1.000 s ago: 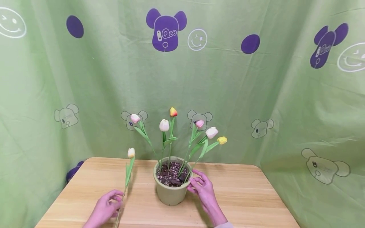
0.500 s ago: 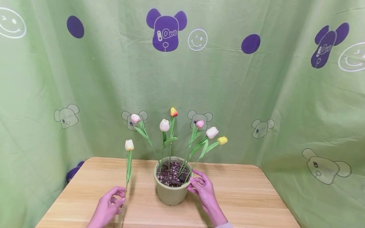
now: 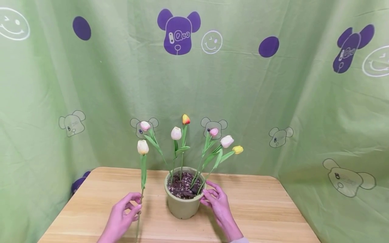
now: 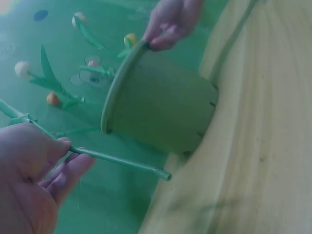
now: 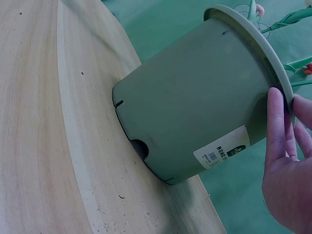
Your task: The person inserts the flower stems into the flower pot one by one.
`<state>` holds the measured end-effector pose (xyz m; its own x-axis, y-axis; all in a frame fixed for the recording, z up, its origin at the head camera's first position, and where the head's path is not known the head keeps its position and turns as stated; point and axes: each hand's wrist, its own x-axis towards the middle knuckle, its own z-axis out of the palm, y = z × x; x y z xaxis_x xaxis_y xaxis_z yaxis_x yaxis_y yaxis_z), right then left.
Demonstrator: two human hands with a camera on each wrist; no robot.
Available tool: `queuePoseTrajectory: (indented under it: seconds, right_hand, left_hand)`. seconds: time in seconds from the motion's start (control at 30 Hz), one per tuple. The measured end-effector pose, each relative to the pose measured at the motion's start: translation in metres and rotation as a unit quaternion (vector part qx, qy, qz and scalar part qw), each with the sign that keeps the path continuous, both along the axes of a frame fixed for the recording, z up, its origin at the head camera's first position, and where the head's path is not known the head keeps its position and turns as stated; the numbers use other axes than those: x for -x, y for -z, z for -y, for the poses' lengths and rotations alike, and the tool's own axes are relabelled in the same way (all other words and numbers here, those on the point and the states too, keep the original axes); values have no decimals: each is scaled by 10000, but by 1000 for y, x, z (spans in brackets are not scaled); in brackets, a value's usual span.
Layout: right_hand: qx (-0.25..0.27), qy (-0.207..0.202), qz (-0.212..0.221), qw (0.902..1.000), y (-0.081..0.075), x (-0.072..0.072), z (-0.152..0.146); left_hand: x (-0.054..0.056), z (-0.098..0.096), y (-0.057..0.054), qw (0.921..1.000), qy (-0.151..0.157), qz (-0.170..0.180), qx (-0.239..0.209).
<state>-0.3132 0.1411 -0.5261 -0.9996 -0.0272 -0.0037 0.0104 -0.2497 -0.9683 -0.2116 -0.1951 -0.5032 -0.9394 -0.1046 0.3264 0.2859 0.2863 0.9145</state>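
My left hand pinches the stem of a cream-white tulip between thumb and fingers, left of the pot. The bloom points up, and in the left wrist view the stem's bare lower end sticks out past the fingertips. A green plastic flower pot stands on the table, filled with dark speckled soil. Several tulips rise from that soil, among them a yellow one and an orange-red one. On the pot's right side my right hand grips the rim, thumb and fingers on either side of it.
The pot stands near the middle of a light wooden table with rounded far corners. A green curtain printed with bears and smiling faces hangs behind and at both sides. The right wrist view shows a white label on the pot's wall.
My left hand has moved right and a little away from me, raising the white tulip and turning it more upright. The right hand stays at the pot's rim, and the pot has not moved.
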Motion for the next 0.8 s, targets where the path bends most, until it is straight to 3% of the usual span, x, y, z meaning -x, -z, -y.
queuePoseTrajectory:
  seconds: [0.17,0.37,0.6,0.8]
  right_hand:
    - [-49,-3,-5,10000,0,0,0]
    - [-48,-47,-83,9999,0,-1,-1]
    - [-104,-61,-138,9998,0,-1,-1]
    - [-62,-12,-35,10000,-1,-1,-1]
  left_hand:
    - [2,-11,-11,9997,127,-172,-132]
    - [9,-27,-27,9975,238,-622,-221]
    - [25,-49,-47,9904,208,-1257,-543]
    - [39,-67,-57,9854,339,-1542,-642]
